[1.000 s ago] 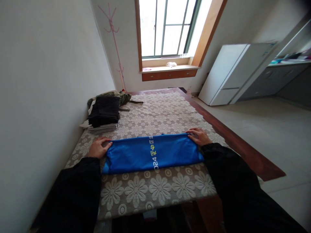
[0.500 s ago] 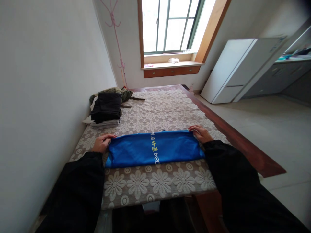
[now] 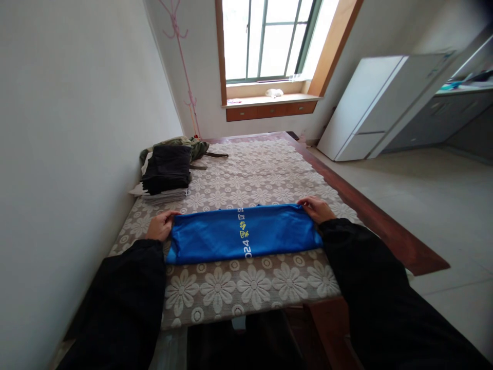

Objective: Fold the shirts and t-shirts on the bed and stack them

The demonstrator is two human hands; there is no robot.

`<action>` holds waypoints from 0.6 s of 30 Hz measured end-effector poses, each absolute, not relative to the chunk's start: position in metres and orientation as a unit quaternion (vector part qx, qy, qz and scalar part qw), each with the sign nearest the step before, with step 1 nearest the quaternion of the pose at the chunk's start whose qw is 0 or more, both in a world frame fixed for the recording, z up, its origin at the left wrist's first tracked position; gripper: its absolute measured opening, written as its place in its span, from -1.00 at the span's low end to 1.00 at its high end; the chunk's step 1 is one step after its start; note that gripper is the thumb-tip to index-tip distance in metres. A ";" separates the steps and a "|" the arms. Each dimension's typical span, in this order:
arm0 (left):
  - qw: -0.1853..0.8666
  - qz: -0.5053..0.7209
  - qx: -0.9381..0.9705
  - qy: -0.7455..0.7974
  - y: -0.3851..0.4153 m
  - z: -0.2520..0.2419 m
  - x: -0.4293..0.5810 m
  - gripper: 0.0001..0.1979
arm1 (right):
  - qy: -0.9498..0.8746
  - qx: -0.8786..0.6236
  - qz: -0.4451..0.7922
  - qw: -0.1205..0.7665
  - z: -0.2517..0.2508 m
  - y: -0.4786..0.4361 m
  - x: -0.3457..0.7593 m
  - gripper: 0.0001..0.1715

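Note:
A blue garment (image 3: pixel 242 234) with white and yellow print lies folded into a long strip across the near part of a table covered by a lace flower-pattern cloth (image 3: pixel 246 282). My left hand (image 3: pixel 160 226) pinches the strip's far left corner, fingers closed on the fabric. My right hand (image 3: pixel 316 209) grips its far right corner the same way. Both arms wear black sleeves.
A stack of folded dark and light clothes (image 3: pixel 166 172) sits at the table's far left by the white wall. The table's wooden edge (image 3: pixel 370 216) runs along the right. A white fridge (image 3: pixel 379 103), a window and a pink coat stand (image 3: pixel 185 67) are beyond.
The hands have stayed on the strip's far corners and the strip looks slightly narrower. My view has shifted a little.

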State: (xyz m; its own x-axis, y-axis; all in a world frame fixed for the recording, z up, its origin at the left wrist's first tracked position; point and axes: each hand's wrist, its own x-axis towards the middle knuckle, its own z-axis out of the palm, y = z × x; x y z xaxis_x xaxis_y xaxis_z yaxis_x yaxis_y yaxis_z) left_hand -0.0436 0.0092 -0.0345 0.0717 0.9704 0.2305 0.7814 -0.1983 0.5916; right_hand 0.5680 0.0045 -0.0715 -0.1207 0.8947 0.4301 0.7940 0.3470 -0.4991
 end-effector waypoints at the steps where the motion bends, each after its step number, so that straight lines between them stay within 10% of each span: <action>1: 0.154 0.298 0.720 0.608 0.010 -0.035 -0.044 -0.64 | -0.745 -0.569 0.075 0.341 -0.071 0.005 0.568 -0.80; 18: 0.130 0.289 0.757 0.572 0.014 -0.039 -0.048 -0.71 | -0.733 -0.593 0.036 0.331 -0.083 0.010 0.574 -0.76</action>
